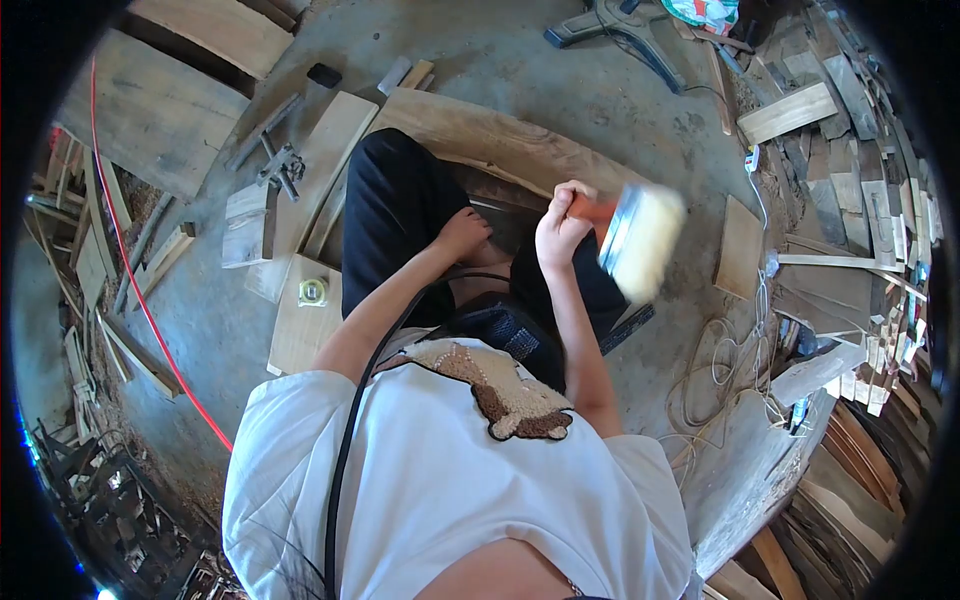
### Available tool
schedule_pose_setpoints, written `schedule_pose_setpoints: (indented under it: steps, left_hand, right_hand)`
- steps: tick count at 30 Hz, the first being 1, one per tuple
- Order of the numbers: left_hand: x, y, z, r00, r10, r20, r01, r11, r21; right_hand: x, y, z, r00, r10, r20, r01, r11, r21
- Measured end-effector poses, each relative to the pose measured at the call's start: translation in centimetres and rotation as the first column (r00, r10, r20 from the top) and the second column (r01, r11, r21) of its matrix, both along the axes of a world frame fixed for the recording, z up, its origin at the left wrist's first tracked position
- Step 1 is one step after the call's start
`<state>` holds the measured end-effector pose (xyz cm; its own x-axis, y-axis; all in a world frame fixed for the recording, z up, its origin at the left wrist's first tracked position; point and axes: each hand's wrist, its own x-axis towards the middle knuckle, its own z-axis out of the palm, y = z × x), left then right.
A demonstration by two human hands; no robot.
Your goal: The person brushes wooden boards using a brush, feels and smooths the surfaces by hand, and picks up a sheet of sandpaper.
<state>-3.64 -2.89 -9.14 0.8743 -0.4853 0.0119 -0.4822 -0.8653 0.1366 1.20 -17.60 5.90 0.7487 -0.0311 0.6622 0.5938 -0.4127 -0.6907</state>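
At half past two, a wide, cream-bristled, orange-handled brush [646,245] is blurred, its handle partly covered by the right hand [564,228]. At eight o'clock, a thin red cord [150,317] is lost behind a white T-shirt [400,490]. At nine, markings on a small yellow-green tape measure [312,292] cannot be read. At one, a white-and-green plastic bag [707,13] is cut off by the top edge.

Floor [690,150]: grey, darkly stained in patches, strewn with wood.
Plank [520,130]: long, laid slantwise across the front.
Board [285,345]: pale, flat at left, bearing a tape measure [312,292].
Black object [323,75]: small, lying at upper left, too small to identify.
Short board [738,247]: flat at right.
Cord [690,395]: pale, loosely looped, near the offcuts.
Offcuts [850,195]: heaped thickly along the right side.
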Motion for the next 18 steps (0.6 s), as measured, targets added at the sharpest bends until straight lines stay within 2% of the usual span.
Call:
schedule_pose_setpoints:
  steps: [2,4,5,6,8,11,12,13,14,16,18]
  left_hand:
    - [0.0,0.0,0.1,1.000,0.000,0.007,0.000,1.000,-0.001]
    - [0.0,0.1,0.0,1.000,-0.005,0.011,0.006,1.000,-0.009]
    - [0.0,0.0,0.0,1.000,-0.008,0.006,0.008,1.000,-0.008]
    - [0.0,0.0,-0.2,1.000,-0.010,0.002,0.010,1.000,-0.006]
    - [0.0,0.2,-0.8,1.000,-0.015,0.009,0.015,0.999,-0.028]
    - [0.0,0.2,-1.3,0.999,-0.010,0.037,0.012,0.998,-0.067]
    - [0.0,0.1,-1.0,0.999,-0.001,0.042,0.004,0.998,-0.058]
    - [0.0,0.0,-0.9,0.999,0.006,0.047,-0.004,0.999,-0.048]
    - [-0.1,0.0,-1.0,0.998,-0.001,0.065,0.004,0.999,-0.048]
    - [-0.1,0.2,-1.1,0.994,-0.018,0.105,0.022,0.999,-0.043]
    - [-0.1,0.2,-1.5,0.995,-0.003,0.105,0.010,0.997,-0.071]
  right_hand:
    - [-0.3,0.6,1.2,0.999,0.034,-0.036,-0.033,0.998,0.048]
    - [-0.5,0.4,-1.3,0.982,0.038,-0.186,-0.063,0.989,-0.132]
    - [0.1,-0.4,-7.4,0.924,0.078,-0.374,-0.137,0.982,-0.133]
    - [0.0,-1.5,-9.7,0.785,0.023,-0.619,-0.222,0.943,-0.247]
    - [-1.3,-2.4,-11.2,0.606,-0.168,-0.777,-0.421,0.762,-0.493]
    - [0.3,0.4,-9.1,0.686,0.001,-0.728,-0.242,0.943,-0.226]
    - [0.2,1.3,-4.9,0.764,0.064,-0.642,-0.162,0.982,-0.095]
    - [0.3,1.9,-1.0,0.826,0.088,-0.556,-0.142,0.988,-0.053]
    - [0.2,2.4,2.3,0.924,0.131,-0.360,-0.134,0.991,0.018]
    - [0.6,2.5,3.8,0.981,0.134,-0.141,-0.118,0.987,0.112]
    - [0.4,2.5,3.5,0.986,0.117,-0.116,-0.103,0.988,0.115]
